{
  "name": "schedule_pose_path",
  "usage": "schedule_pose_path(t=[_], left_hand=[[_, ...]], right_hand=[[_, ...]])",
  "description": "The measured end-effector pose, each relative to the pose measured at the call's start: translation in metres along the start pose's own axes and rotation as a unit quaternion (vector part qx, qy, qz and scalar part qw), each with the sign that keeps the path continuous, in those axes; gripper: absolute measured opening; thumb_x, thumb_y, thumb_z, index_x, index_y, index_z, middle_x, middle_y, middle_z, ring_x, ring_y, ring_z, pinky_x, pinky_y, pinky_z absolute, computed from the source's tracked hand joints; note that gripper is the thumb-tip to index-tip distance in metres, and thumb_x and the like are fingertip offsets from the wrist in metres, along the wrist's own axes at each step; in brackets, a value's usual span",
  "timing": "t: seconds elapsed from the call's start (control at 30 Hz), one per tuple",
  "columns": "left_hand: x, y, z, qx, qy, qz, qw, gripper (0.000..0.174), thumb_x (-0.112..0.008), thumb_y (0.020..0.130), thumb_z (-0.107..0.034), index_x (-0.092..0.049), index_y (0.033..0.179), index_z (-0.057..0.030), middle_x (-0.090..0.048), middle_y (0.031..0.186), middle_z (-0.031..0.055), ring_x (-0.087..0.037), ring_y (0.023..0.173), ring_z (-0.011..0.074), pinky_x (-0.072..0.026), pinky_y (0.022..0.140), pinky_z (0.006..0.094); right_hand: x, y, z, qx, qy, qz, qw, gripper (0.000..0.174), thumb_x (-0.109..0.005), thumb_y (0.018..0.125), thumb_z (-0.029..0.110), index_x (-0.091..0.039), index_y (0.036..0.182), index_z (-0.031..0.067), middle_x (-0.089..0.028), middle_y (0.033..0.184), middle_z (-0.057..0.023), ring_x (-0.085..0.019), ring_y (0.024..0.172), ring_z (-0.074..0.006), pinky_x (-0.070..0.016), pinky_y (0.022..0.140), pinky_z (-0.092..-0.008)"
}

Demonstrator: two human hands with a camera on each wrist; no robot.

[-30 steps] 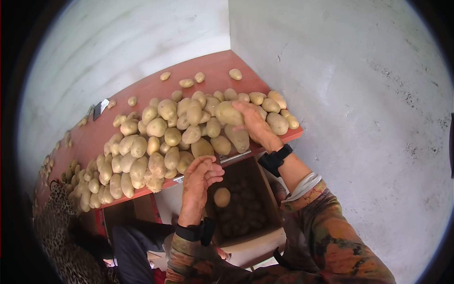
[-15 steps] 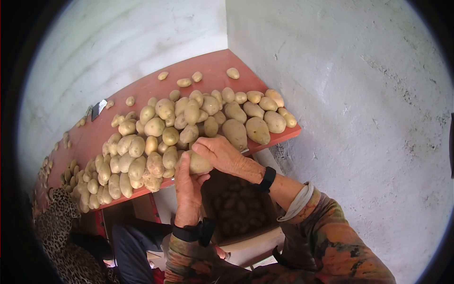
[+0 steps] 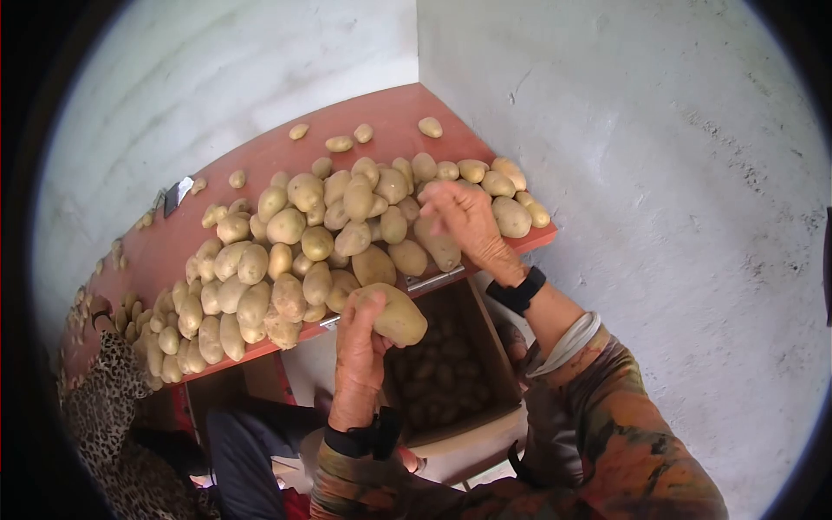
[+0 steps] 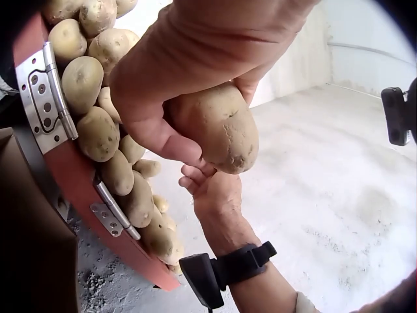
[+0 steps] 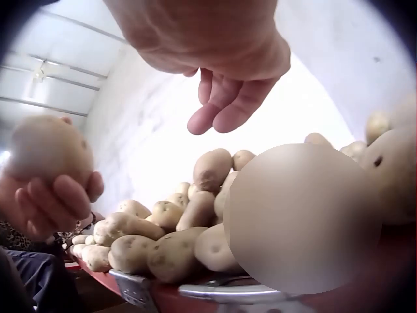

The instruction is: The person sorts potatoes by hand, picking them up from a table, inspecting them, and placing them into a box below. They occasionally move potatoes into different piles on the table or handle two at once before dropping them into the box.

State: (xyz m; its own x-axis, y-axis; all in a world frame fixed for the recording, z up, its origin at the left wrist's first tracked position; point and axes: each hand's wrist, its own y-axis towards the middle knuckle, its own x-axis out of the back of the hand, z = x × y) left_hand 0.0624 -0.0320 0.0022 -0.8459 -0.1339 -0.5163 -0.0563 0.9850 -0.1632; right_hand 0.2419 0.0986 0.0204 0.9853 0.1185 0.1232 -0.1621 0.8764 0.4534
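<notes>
The potato is large, oblong and pale tan, its skin scarred by small cracks and a rough, pitted patch near one end. It sits in the grip of the left hand, thumb and fingers curled round it, in front of the edge of the red desk and over a box of potatoes. Half a second ago both hands were on a potato here; now the left alone holds one, and the right hand has moved back over the heap, holding nothing, its fingers loosely bent. Metal hinges line the desk's edge. Beyond, small potatoes lie scattered.
</notes>
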Motion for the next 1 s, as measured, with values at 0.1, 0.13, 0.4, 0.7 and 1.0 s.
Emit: schedule_pose_path(t=[0.1, 0.13, 0.4, 0.7, 1.0], left_hand=[[0.004, -0.004, -0.002, 0.018, 0.024, 0.029, 0.999, 0.036, -0.063, 0.084, -0.034, -0.053, 0.103, -0.0054, -0.060, 0.082, 0.0055, -0.059, 0.063, 0.0126, -0.0440, 0.047, 0.0229], [0.005, -0.005, -0.003, 0.023, 0.026, 0.024, 0.999, 0.036, -0.061, 0.085, -0.035, -0.054, 0.104, -0.0052, -0.060, 0.081, 0.0053, -0.058, 0.061, 0.0119, -0.0424, 0.046, 0.0225], [0.008, -0.008, 0.000, 0.059, 0.054, 0.014, 0.997, 0.037, -0.055, 0.088, -0.036, -0.055, 0.107, -0.0040, -0.060, 0.080, 0.0052, -0.057, 0.060, 0.0108, -0.0402, 0.043, 0.0217], [0.007, -0.011, 0.005, 0.089, 0.066, 0.075, 0.991, 0.040, -0.059, 0.084, -0.034, -0.056, 0.110, -0.0034, -0.060, 0.095, 0.0073, -0.059, 0.086, 0.0177, -0.0489, 0.073, 0.0313], [0.015, -0.010, 0.004, 0.073, 0.070, 0.053, 0.993, 0.026, -0.059, 0.085, -0.024, -0.057, 0.101, -0.0033, -0.058, 0.090, 0.0042, -0.057, 0.081, 0.0132, -0.0468, 0.074, 0.0258]], right_hand=[[0.016, 0.007, -0.006, -0.006, -0.020, -0.023, 1.000, 0.034, -0.049, 0.095, 0.030, -0.062, 0.090, -0.0016, -0.060, 0.069, -0.0043, -0.053, 0.053, -0.0080, -0.0448, 0.051, -0.0225], [0.020, 0.010, -0.008, -0.016, -0.028, -0.029, 0.999, 0.035, -0.049, 0.096, 0.030, -0.062, 0.090, -0.0015, -0.060, 0.069, -0.0041, -0.052, 0.053, -0.0076, -0.0441, 0.051, -0.0221], [0.032, 0.023, -0.016, -0.001, -0.068, -0.043, 0.997, 0.036, -0.048, 0.097, 0.030, -0.062, 0.085, -0.0001, -0.058, 0.070, -0.0009, -0.052, 0.051, -0.0060, -0.0410, 0.048, -0.0199], [0.024, 0.027, -0.012, -0.020, -0.101, -0.007, 0.995, 0.034, -0.050, 0.094, 0.030, -0.059, 0.081, -0.0003, -0.059, 0.067, -0.0048, -0.053, 0.053, -0.0104, -0.0466, 0.052, -0.0264], [-0.005, 0.029, -0.030, 0.028, -0.277, 0.085, 0.957, 0.017, -0.058, 0.087, 0.020, -0.063, 0.088, 0.0040, -0.065, 0.075, -0.0109, -0.062, 0.069, -0.0226, -0.0496, 0.066, -0.0321]])
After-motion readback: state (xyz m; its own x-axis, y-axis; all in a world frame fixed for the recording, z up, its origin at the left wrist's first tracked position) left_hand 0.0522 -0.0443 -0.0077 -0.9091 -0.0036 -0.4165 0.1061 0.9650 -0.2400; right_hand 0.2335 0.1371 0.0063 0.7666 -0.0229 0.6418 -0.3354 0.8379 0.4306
